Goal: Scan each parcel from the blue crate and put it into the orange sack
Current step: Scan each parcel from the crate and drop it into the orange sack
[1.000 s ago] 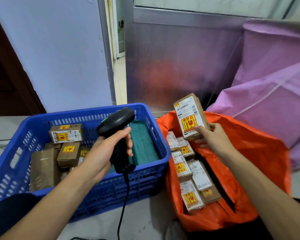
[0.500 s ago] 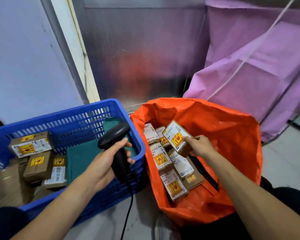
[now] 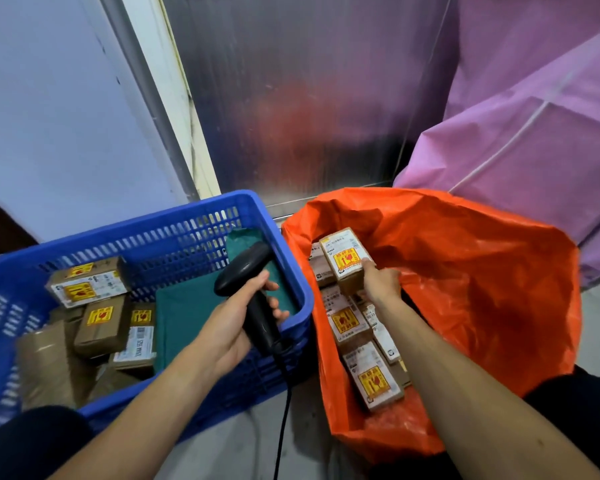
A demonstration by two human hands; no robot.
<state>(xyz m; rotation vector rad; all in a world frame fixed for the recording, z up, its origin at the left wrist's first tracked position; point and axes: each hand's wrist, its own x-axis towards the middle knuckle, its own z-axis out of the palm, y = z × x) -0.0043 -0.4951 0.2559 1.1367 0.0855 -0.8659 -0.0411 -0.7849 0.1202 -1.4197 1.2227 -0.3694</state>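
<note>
My right hand [image 3: 381, 284] reaches into the orange sack [image 3: 482, 289] and grips a small brown parcel [image 3: 343, 261] with a yellow label, low over the far end of several parcels [image 3: 371, 372] lying inside. My left hand [image 3: 232, 323] holds a black corded scanner [image 3: 253, 292] by its handle over the right end of the blue crate [image 3: 118, 244]. The crate holds several brown parcels [image 3: 97, 323] at its left side and a green cloth [image 3: 184, 317].
A metal door panel [image 3: 309, 98] and a pale wall [image 3: 49, 116] stand behind the crate and sack. Purple sheeting [image 3: 534, 116] hangs at the right. The scanner's cable [image 3: 284, 420] drops to the grey floor between crate and sack.
My right hand has carried the parcel from above the sack's edge down into the sack. The view has swung right. My left hand keeps the scanner over the crate.
</note>
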